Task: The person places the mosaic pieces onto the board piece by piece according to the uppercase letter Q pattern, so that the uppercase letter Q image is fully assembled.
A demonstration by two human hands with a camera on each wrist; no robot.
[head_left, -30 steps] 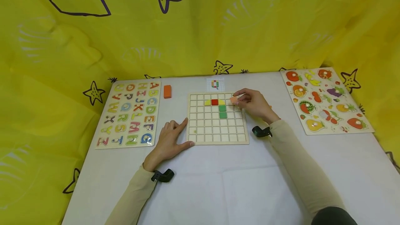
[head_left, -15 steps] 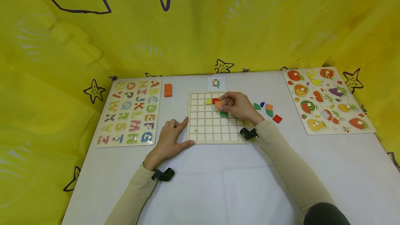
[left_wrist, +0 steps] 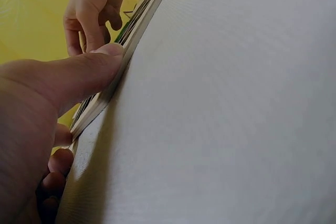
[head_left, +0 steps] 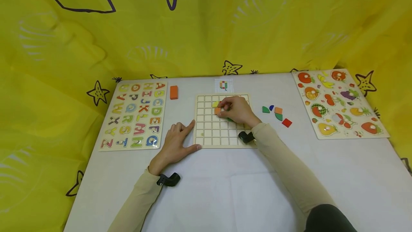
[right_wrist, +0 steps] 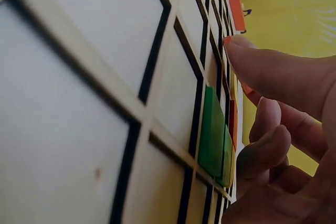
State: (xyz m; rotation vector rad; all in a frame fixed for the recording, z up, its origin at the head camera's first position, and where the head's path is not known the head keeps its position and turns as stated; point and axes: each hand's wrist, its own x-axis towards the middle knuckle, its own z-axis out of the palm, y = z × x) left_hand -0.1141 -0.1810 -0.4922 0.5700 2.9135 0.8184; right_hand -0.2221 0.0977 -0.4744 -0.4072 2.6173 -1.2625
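The right hand (head_left: 237, 110) pinches an orange square tile (head_left: 217, 111) between thumb and index finger, over the gridded wooden board (head_left: 207, 135). The tile is near the grid's upper-middle cells, just below a yellow tile (head_left: 215, 104); whether it touches the board, I cannot tell. In the right wrist view, green tiles (right_wrist: 211, 132) and a red tile (right_wrist: 233, 121) sit in the grid, partly behind the fingers. At the board's lower left corner, the left hand (head_left: 175, 143) touches the edge with an extended thumb and index finger; its other fingers are bent.
Right of the board lie several loose tiles, including a red square (head_left: 287, 122) and an orange square (head_left: 278, 110). A pattern card (head_left: 218, 86) lies behind it. An alphabet board (head_left: 130, 120), an orange block (head_left: 173, 92) and a fruit board (head_left: 338, 105) flank it.
The right hand has carried the orange tile leftward across the board, from its upper right part to below the yellow tile. Loose tiles at right came into view. The left hand stays put.
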